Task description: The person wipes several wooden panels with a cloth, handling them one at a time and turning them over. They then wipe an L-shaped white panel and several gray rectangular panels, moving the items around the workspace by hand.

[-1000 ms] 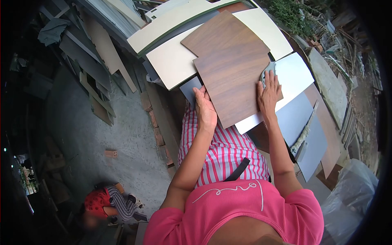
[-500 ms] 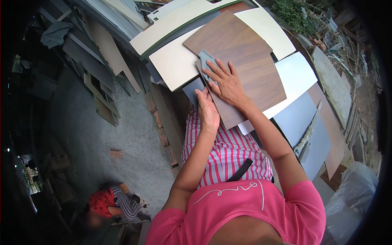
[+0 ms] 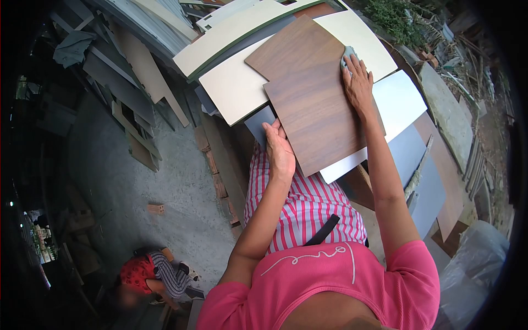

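Note:
A brown wood-grain board [image 3: 319, 110] lies in front of me, over another brown board [image 3: 294, 47] and white panels [image 3: 234, 93]. My right hand [image 3: 358, 88] presses a grey-blue cloth [image 3: 348, 58] at the far right part of the upper board, its fingers over the cloth. At the board's near left edge is my left hand [image 3: 279, 148], palm up, with its fingertips at the edge and partly hidden under it. A small dark grey panel [image 3: 260, 125] sits just beyond that hand.
Grey panels [image 3: 426, 190] and a brown sheet [image 3: 448, 209] lean at the right, with clear plastic [image 3: 473, 269] below. Long boards [image 3: 118, 77] stand at the left. A brick [image 3: 156, 208] is on the floor, and another person [image 3: 143, 275] is at the lower left.
My right hand and the cloth have moved from the board's left edge to its far right side. My left hand stays at the left edge.

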A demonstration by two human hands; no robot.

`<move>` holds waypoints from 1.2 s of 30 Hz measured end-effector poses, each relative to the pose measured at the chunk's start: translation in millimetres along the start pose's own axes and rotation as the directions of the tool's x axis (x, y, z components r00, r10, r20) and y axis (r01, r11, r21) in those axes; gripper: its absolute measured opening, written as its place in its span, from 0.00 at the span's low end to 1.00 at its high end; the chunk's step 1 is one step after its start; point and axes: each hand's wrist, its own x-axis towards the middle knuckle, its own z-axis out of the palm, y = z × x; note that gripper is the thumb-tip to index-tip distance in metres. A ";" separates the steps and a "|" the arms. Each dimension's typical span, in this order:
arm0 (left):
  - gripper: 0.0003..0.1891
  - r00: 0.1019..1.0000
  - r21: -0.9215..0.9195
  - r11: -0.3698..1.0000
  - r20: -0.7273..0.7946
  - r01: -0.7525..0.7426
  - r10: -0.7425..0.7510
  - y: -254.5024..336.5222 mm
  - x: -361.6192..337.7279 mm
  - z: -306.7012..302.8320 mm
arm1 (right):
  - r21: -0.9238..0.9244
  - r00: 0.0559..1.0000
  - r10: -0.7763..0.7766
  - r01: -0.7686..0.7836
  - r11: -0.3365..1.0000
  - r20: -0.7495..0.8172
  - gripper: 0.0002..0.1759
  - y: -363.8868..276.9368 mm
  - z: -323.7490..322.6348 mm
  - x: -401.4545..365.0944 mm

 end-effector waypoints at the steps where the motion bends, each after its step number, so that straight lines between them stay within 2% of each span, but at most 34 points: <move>1: 0.46 1.000 0.003 1.000 0.006 -0.004 0.004 0.1 0.0 0.2 | -0.001 1.000 -0.001 0.001 1.000 -0.001 0.26 4.0 0.5 -1.0; 10: 0.44 0.999 0.044 0.999 -0.038 -0.022 0.023 -1.1 0.2 -0.1 | -0.065 0.975 0.212 -0.216 0.974 -0.066 0.28 11.4 -4.5 -30.9; 14: 0.44 0.999 0.051 0.999 -0.045 -0.012 0.014 -1.5 0.3 -0.1 | -0.049 0.970 0.231 -0.234 0.971 -0.072 0.28 18.4 -5.9 -41.1; 16: 0.43 0.999 0.056 0.998 -0.025 -0.026 0.028 -1.3 0.0 0.0 | 0.047 0.980 0.168 -0.164 0.985 -0.109 0.26 23.0 -6.6 -43.0; 20: 0.43 0.999 0.060 0.998 -0.034 -0.025 0.027 -1.2 -0.1 0.2 | 0.086 0.979 0.154 -0.143 0.986 -0.133 0.24 25.4 -8.7 -43.3; 22: 0.43 0.999 0.070 0.997 -0.043 -0.025 0.028 -1.0 -0.3 0.9 | 0.194 0.968 0.174 -0.138 0.971 -0.182 0.22 26.3 -8.6 -43.6; 26: 0.43 0.999 0.066 0.998 -0.037 -0.023 0.026 0.3 -0.9 2.0 | 0.144 0.959 0.204 -0.178 0.973 -0.197 0.20 26.1 -14.4 -47.3; 28: 0.43 0.999 0.063 0.998 -0.039 -0.019 0.022 0.0 -0.8 1.7 | 0.134 0.934 0.330 -0.312 0.940 -0.138 0.19 25.5 -19.9 -49.1; 32: 0.44 0.999 0.061 0.998 -0.041 -0.024 0.026 -0.9 -0.9 1.3 | 0.080 0.924 0.358 -0.350 0.933 -0.134 0.21 26.6 -17.5 -46.9; 34: 0.43 0.999 0.067 0.998 -0.040 -0.020 0.023 0.2 -1.1 2.2 | 0.087 0.873 0.486 -0.482 0.872 -0.030 0.22 22.1 -21.8 -42.5; 36: 0.42 0.999 0.064 0.998 -0.044 -0.021 0.024 0.4 -1.4 1.7 | 0.115 0.862 0.508 -0.504 0.856 -0.006 0.23 16.3 -27.7 -41.2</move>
